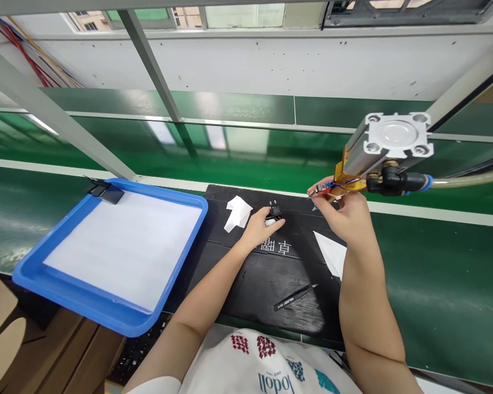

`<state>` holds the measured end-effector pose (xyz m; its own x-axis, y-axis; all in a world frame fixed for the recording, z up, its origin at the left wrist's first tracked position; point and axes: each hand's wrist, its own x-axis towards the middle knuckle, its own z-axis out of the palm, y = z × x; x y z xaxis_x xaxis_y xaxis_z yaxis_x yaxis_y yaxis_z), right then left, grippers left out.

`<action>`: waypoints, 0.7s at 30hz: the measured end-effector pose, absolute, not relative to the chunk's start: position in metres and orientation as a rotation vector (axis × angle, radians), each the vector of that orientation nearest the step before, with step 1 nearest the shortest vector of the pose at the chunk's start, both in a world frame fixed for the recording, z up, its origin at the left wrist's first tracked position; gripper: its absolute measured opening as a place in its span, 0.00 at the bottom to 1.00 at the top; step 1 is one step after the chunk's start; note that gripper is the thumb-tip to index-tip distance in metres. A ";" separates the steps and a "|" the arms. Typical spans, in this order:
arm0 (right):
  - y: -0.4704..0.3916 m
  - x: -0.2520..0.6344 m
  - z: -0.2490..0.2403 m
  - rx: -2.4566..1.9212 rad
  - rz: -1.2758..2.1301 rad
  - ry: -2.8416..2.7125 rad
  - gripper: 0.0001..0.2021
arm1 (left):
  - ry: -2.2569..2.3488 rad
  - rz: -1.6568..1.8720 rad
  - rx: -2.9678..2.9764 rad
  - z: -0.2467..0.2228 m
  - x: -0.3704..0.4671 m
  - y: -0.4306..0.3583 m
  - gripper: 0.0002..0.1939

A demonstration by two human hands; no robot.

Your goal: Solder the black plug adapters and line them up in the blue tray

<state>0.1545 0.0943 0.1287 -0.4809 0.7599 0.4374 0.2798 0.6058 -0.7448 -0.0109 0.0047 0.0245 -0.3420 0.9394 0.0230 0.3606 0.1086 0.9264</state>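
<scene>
On the black mat (pixel 267 284), my left hand (pixel 261 225) is closed around a small black plug adapter (pixel 275 211), whose two metal pins point away from me. A bit of white shows under its fingers. My right hand (pixel 345 213) is raised to the right, its fingers closed below a silver pneumatic cylinder (pixel 396 137). At its fingertips is a small red and silver part (pixel 322 189) with thin wires, and a pointed tip juts out beneath. The cylinder and its yellow mount partly hide what these fingers hold. Black tweezers (pixel 296 297) lie on the mat nearer my body.
A blue tray (pixel 131 328) lined with white paper stands to the left, with black adapters (pixel 105 191) in its far corner. White paper pieces (pixel 237 213) lie on the mat. An air hose (pixel 468 179) runs off right. Cardboard boxes (pixel 66 350) sit low left.
</scene>
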 end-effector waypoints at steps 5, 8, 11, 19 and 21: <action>0.093 0.154 0.130 -0.839 0.765 -2.071 0.07 | 1.692 1.291 1.294 0.023 -0.008 0.007 0.10; 0.092 0.154 0.131 -0.867 0.760 -2.088 0.08 | 1.729 1.288 1.419 0.021 -0.009 0.007 0.13; 0.092 0.154 0.133 -0.890 0.760 -2.106 0.09 | 1.778 1.200 1.562 0.021 -0.012 0.006 0.18; 0.092 0.152 0.133 -0.888 0.730 -2.100 0.10 | 1.765 0.889 1.818 0.036 -0.021 -0.007 0.28; 0.092 0.152 0.133 -0.883 0.725 -2.107 0.11 | 1.770 0.897 1.843 0.037 -0.020 -0.008 0.25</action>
